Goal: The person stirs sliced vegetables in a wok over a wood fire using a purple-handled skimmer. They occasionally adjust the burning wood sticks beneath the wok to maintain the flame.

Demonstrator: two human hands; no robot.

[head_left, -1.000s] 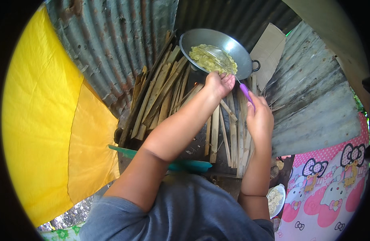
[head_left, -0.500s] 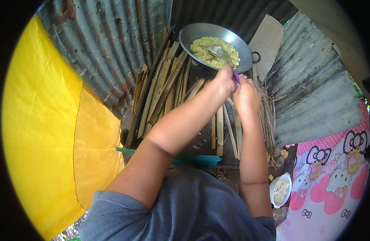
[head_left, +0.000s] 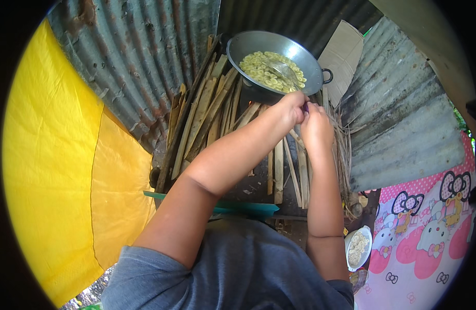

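A wide metal wok (head_left: pixel 311 61) stands over a wood fire, with many pale yellow-green round slices (head_left: pixel 257 67) in liquid inside it. The wire head of a skimmer (head_left: pixel 282 69) lies among the slices, towards the right side of the wok. Its purple handle runs back into both my hands. My left hand (head_left: pixel 293 105) is closed round the handle, nearer the wok. Just behind and to its right, my right hand (head_left: pixel 317 122) grips the handle's end. My fingers hide most of the handle.
Split firewood (head_left: pixel 213 108) lies left of and below the wok. Corrugated metal sheets (head_left: pixel 403 108) and cardboard (head_left: pixel 341 59) surround it. A white bowl (head_left: pixel 365 248) of pale slices sits at lower right by a patterned cloth (head_left: pixel 424 232). Yellow fabric (head_left: pixel 52 155) hangs at left.
Both hands have drawn slightly back from the wok's rim, still gripping the skimmer, and less of the purple handle shows. The whole view has shifted a little.
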